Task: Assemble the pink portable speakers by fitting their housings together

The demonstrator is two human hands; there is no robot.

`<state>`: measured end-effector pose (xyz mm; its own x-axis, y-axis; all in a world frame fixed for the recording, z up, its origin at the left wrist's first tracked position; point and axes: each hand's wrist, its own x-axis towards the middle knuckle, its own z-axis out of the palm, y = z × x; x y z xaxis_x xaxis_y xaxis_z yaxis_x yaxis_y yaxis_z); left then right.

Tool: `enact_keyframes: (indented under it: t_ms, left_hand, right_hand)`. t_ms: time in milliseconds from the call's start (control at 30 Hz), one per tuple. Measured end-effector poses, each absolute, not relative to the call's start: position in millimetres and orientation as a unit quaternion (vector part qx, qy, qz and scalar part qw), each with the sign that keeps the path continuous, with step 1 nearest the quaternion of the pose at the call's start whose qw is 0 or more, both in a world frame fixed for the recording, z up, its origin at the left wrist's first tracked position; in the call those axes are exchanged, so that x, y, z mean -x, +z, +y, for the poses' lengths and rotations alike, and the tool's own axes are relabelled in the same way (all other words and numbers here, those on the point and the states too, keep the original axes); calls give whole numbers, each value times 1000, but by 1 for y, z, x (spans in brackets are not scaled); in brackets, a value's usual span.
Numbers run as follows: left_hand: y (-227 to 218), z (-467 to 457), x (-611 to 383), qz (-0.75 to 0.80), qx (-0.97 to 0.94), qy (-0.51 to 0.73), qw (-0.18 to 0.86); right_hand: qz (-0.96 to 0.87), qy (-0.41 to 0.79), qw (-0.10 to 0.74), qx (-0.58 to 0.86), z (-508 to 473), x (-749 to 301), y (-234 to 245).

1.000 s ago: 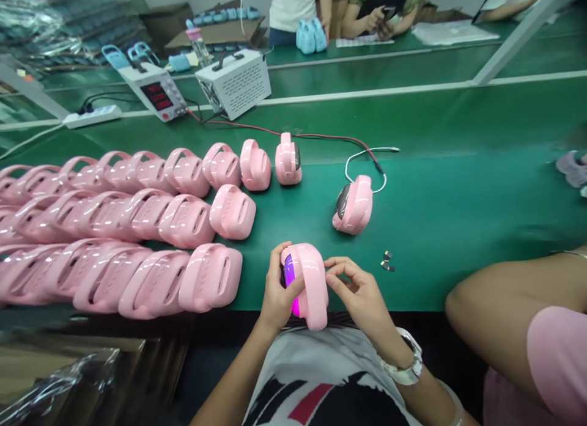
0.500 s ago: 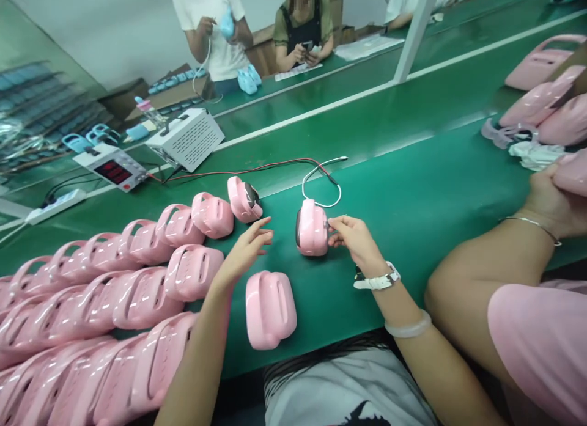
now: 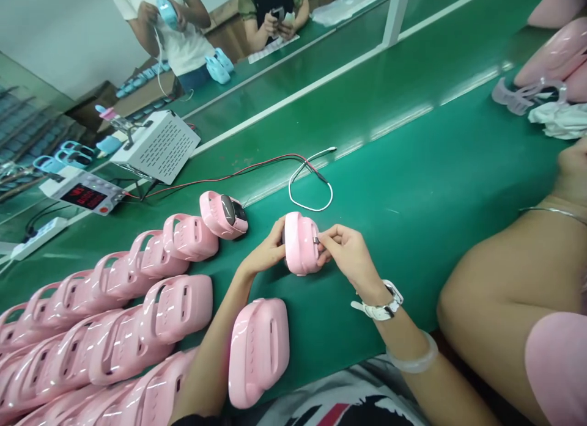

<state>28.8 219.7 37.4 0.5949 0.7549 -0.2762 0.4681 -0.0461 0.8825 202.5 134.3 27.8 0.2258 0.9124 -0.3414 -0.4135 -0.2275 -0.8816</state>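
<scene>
The left hand [image 3: 263, 255] is gripping a glossy pink rounded plastic casing [image 3: 300, 250] from its left side and holding it upright on the green desk [image 3: 413, 187], near the middle of the desk just ahead of the person. The right hand [image 3: 346, 255] is pinching a small dark plug-like part [image 3: 316, 239] against the casing's right edge with thumb and forefinger; whether that part is seated in the casing cannot be told. A looped white cable [image 3: 310, 201] is lying on the desk just beyond the casing, joining red and black wires [image 3: 238, 174] that are running back to a white perforated metal box [image 3: 158, 146]. Beside that box a bench power supply with a red display [image 3: 85, 195] is sitting. Another pink casing with a slotted back [image 3: 259, 349] is lying close to the left forearm, and rows of identical pink casings [image 3: 114, 316] are filling the left of the desk. A co-worker's bare arm [image 3: 504, 285] is resting at the right.
</scene>
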Motion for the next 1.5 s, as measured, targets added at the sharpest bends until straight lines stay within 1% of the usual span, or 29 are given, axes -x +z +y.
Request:
enact_keyframes:
  t_ms: [133, 367, 600, 733, 833, 1100, 1300, 1500]
  left_hand:
    - [33, 224, -30, 431, -723, 111, 528]
    - [42, 231, -36, 408, -732, 94, 538]
    - [32, 226, -43, 420, -720, 138, 535]
    - [34, 220, -40, 435, -707, 145, 539]
    - [36, 217, -34, 432, -695, 133, 558]
    - [34, 213, -24, 426, -672, 134, 591]
    - [41, 209, -31, 450, -656, 130, 592]
    - [35, 212, -33, 445, -648, 129, 605]
  right_hand:
    - [-261, 561, 577, 533, 132, -201, 25]
    - [-295, 569, 583, 499, 129, -194, 17]
    - [-294, 560, 601, 489, 120, -187, 8]
    - [-292, 559, 605, 487, 117, -191, 8]
    - [-294, 576, 597, 474, 121, -194, 7]
    - [-278, 668, 549, 419, 134, -206, 5]
    - [-260, 675, 550, 418, 133, -208, 1]
    - [-266, 672, 540, 431, 136, -215, 5]
